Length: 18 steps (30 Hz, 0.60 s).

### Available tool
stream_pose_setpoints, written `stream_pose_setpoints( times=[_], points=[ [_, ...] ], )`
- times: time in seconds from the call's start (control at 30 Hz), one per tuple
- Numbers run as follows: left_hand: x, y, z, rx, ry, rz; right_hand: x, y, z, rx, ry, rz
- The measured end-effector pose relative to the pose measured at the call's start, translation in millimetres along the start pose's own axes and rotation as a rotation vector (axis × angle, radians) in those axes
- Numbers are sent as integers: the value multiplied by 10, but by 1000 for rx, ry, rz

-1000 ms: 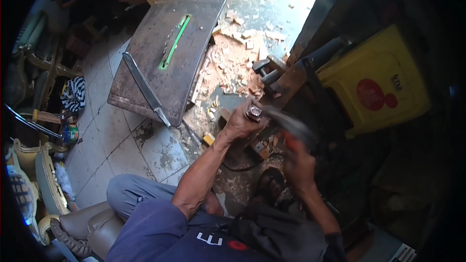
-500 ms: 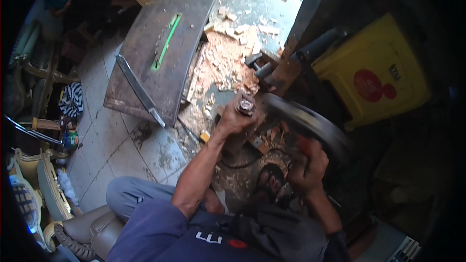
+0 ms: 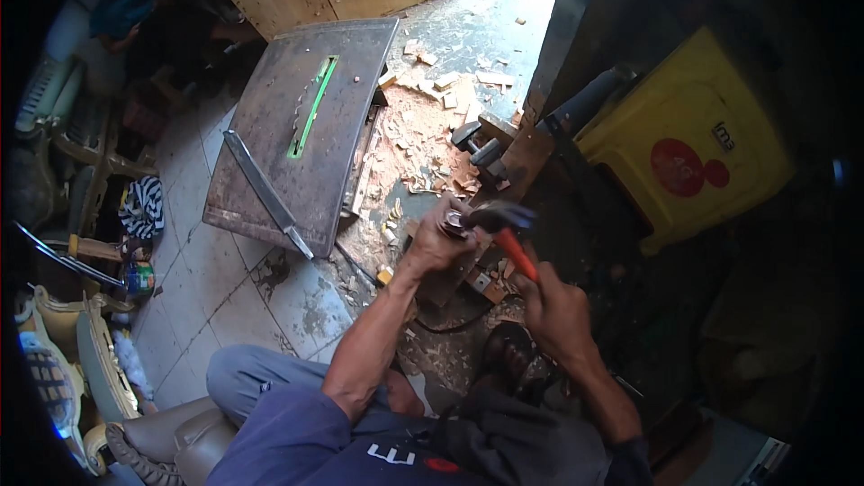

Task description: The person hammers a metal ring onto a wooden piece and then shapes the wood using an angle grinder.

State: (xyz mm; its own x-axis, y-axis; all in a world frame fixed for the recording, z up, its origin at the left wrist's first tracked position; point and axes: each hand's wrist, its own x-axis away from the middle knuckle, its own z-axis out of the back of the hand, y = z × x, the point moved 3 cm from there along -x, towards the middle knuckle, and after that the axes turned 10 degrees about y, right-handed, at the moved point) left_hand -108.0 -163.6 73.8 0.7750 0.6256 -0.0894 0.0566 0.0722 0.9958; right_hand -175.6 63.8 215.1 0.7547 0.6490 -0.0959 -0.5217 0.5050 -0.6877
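Observation:
My left hand (image 3: 441, 238) is closed around an upright chisel (image 3: 455, 222), whose round, shiny metal-capped end sticks out above the fist. Its blade is hidden below. In my right hand (image 3: 558, 313) is a claw hammer (image 3: 516, 254) with an orange handle. The dark hammer head lies right beside the chisel's capped end; whether they touch I cannot tell. Under my hands is a block of wood (image 3: 441, 283), mostly covered by the left hand.
To the left stands a table saw (image 3: 261, 108) with a green insert and a metal bar (image 3: 265, 189) across its top. Wood chips (image 3: 418, 135) cover the floor beyond my hands. A yellow plastic chair (image 3: 693, 144) is at the right. A person (image 3: 121, 9) is far left.
The hammer, blurred and swung out to the right before, has come in leftward to the chisel's end. My left hand keeps its grip on the chisel.

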Motion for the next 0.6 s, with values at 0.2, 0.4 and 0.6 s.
stream_pose_setpoints(
  times=[0.2,0.4,0.6],
  points=[
    [128,36,-97,-17,-76,76,233,226,-127,-78,194,239],
    [161,102,-139,205,-9,231,292,334,-135,-150,83,143],
    [98,-28,4,37,16,30,80,139,-38,74,-23,-62]
  ],
)
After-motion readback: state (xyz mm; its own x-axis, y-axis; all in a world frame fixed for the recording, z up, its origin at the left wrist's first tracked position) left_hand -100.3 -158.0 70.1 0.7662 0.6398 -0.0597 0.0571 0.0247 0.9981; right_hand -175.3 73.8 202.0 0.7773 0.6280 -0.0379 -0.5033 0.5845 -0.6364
